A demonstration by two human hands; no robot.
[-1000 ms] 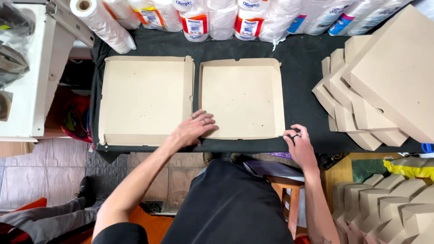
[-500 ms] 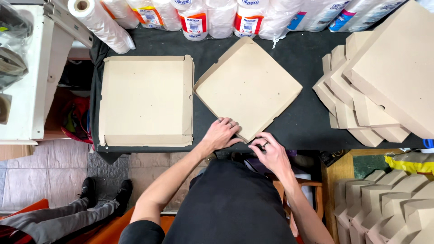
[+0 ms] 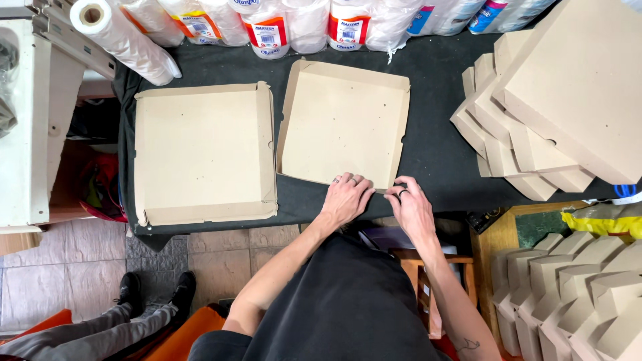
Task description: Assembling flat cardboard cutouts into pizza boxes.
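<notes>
Cardboard tray (image 3: 344, 124) has turned straighter; left hand (image 3: 346, 198) and right hand (image 3: 411, 209) press flat at its six o'clock edge.

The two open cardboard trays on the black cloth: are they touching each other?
Apart. The head view shows a strip of black cloth running between the left tray and the right tray, narrowest near their top corners. Both hands rest on the right tray's near edge.
</notes>
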